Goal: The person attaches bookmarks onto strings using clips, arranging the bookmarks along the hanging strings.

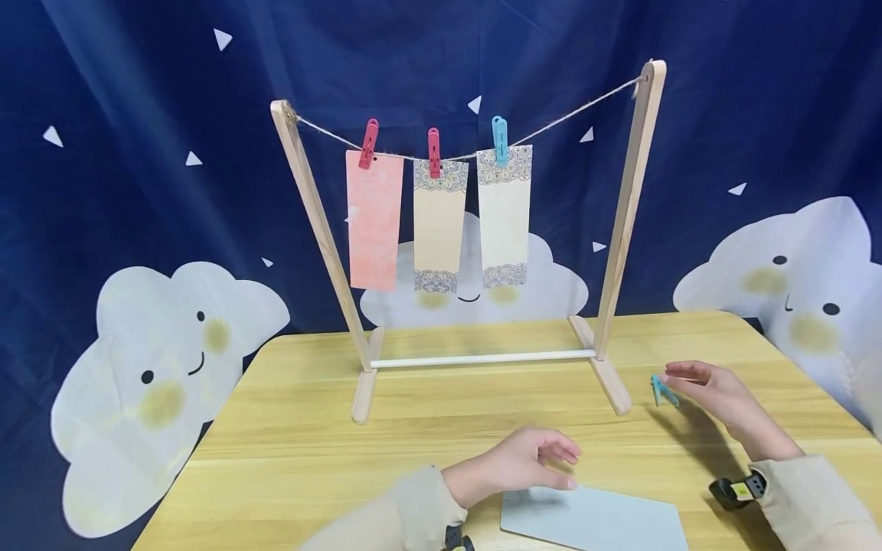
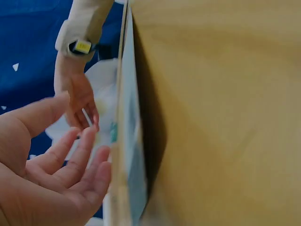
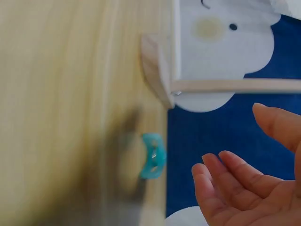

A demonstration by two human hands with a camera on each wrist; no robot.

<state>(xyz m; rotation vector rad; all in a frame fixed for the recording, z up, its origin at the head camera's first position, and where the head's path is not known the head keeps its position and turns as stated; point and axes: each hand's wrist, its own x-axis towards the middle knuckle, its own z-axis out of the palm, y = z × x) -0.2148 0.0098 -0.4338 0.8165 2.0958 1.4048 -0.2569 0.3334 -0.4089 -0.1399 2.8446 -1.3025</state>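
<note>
A turquoise clothespin (image 1: 663, 391) stands on the table at the right. My right hand (image 1: 720, 398) is close above it, fingertips overlapping it in the head view. The right wrist view shows the clothespin (image 3: 154, 156) apart from the loosely bent, empty fingers of that hand (image 3: 249, 183). Lower in the head view, my left hand (image 1: 520, 463) hovers over the far edge of a pale blue sheet (image 1: 599, 520). Thumb and fingers of the left hand (image 2: 61, 174) are spread apart with nothing between them, beside the sheet (image 2: 134, 141) in the left wrist view.
A wooden frame (image 1: 623, 222) with a sagging string stands at the back of the table (image 1: 289, 459). From it hang a pink card (image 1: 374, 229), a cream card (image 1: 439, 229) and a white card (image 1: 505, 222), each under a clothespin. Behind is a dark blue curtain (image 1: 386, 53).
</note>
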